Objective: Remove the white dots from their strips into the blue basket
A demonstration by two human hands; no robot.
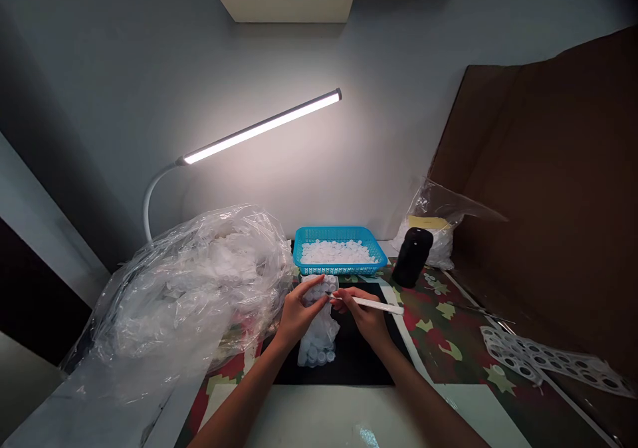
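With twelve o'clock pointing away from the person, the white pen-like tool lay nearly level above the black mat, its long axis running from about nine o'clock to three. Its tip pointed toward nine, tilted slightly toward ten, and its blunt end stuck out past the right hand. That hand's fingers were closed in a pinch around the tool close to its tip.

The tip met the cluster of round white pieces, just beside the thumb of the left hand. The left thumb and index finger stood apart with the cluster between them; I cannot tell whether they gripped it or only steadied it. At six o'clock from the cluster, a clear bag of round white pieces hung or lay over the mat; whether the two were joined was unclear.

From the mat, a blue plastic basket holding many small white pieces stood at twelve o'clock, and a black cylindrical container leaned at about one. A large clear plastic bag bulged at ten. Near three, a white strip with round holes lay on the patterned counter.
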